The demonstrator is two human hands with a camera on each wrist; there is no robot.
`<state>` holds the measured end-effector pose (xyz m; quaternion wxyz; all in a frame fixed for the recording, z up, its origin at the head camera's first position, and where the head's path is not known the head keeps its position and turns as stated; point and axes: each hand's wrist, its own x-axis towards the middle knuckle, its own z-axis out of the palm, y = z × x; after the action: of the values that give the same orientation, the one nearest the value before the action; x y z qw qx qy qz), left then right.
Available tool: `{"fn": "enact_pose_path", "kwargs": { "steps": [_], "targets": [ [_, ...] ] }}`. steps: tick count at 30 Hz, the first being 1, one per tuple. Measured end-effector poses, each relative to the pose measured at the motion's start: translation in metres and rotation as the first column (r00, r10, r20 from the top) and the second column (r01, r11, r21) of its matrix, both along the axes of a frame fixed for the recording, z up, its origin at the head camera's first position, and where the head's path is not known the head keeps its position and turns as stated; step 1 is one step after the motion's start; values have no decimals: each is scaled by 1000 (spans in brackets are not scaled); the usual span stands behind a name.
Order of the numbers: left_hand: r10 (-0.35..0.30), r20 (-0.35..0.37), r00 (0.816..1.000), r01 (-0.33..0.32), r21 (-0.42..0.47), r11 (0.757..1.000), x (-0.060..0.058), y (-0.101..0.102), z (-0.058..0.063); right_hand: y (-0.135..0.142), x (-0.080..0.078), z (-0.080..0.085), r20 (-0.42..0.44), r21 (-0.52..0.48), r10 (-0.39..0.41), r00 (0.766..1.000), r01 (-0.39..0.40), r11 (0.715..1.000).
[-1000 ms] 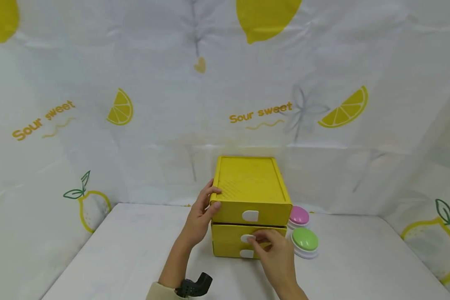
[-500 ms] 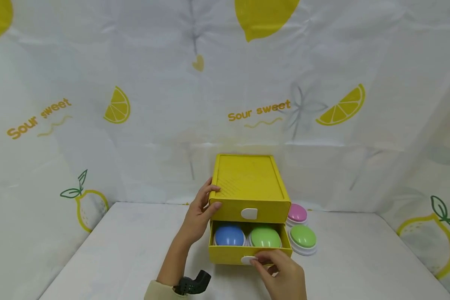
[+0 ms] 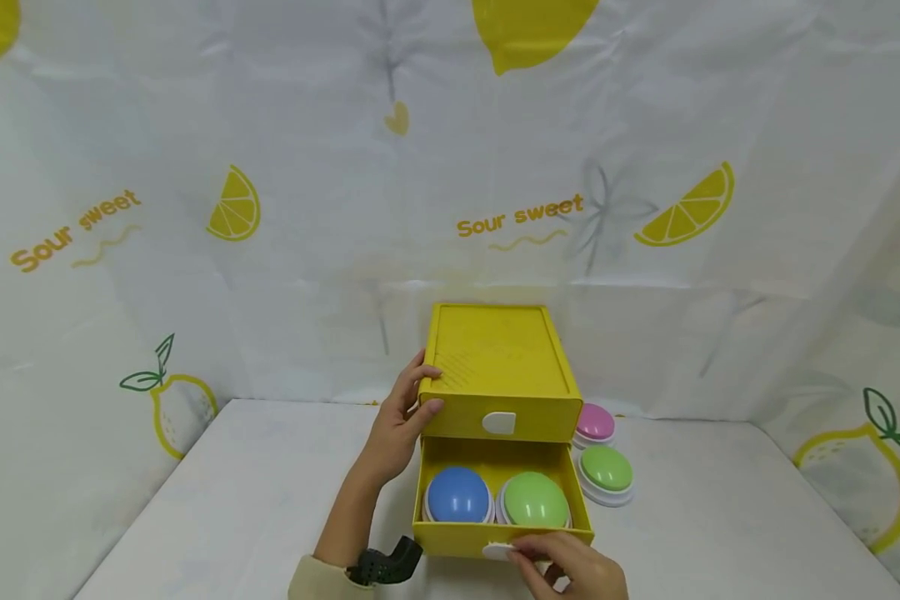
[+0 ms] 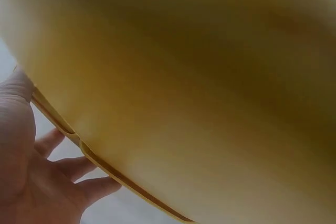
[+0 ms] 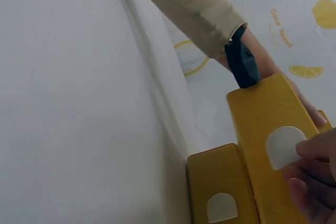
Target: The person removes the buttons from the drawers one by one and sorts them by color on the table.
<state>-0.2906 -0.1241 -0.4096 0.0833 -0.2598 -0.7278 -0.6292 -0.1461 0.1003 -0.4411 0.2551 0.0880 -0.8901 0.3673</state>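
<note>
A yellow drawer cabinet stands on the white table, its middle drawer pulled well out. Inside that drawer sit a blue dome button and a green dome button, side by side on white bases. My right hand pinches the drawer's white tab handle between thumb and fingers; the right wrist view shows this handle closely. My left hand grips the cabinet's upper left front corner, thumb at the front and fingers along the side. In the left wrist view, its fingertips lie along a yellow edge.
Right of the cabinet, another green button and a pink button stand on the table. The top drawer is closed. Below, the bottom drawer shows in the right wrist view. A lemon-print curtain hangs behind.
The right hand has drawn the middle drawer out toward the person, bringing the blue and green buttons inside into view. The left hand keeps its grip on the cabinet.
</note>
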Motion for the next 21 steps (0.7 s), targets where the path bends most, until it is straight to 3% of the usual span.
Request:
{"fn": "enact_pose_path", "kwargs": {
  "steps": [3,5,7,9,12,14,17,18,21],
  "targets": [
    [-7,-1,1000,7,5,1000,0,1,1,13,0,12,40,12,140,989,-141,990],
    [-12,-3,1000,12,7,1000,0,2,1,24,-3,26,36,13,256,966,-257,966],
    [-15,-5,1000,15,8,1000,0,3,2,33,-12,42,-39,44,363,931,-361,932],
    [-10,-8,1000,10,8,1000,0,3,3,41,-25,59,-55,78,449,892,-444,892],
    [-2,-12,1000,2,8,1000,0,2,2,49,-48,80,57,112,563,825,-565,817],
    [-1,-13,1000,1,9,1000,0,1,2,52,-64,88,199,116,601,774,-627,770],
    [-5,-15,1000,5,11,1000,0,0,1,52,-83,90,345,144,620,704,-693,707],
    [-5,-16,1000,5,11,1000,0,0,0,51,-89,89,374,161,615,694,-701,694],
    [-1,-18,1000,1,10,1000,0,0,0,47,-99,86,434,251,573,695,-704,664]
  ]
}}
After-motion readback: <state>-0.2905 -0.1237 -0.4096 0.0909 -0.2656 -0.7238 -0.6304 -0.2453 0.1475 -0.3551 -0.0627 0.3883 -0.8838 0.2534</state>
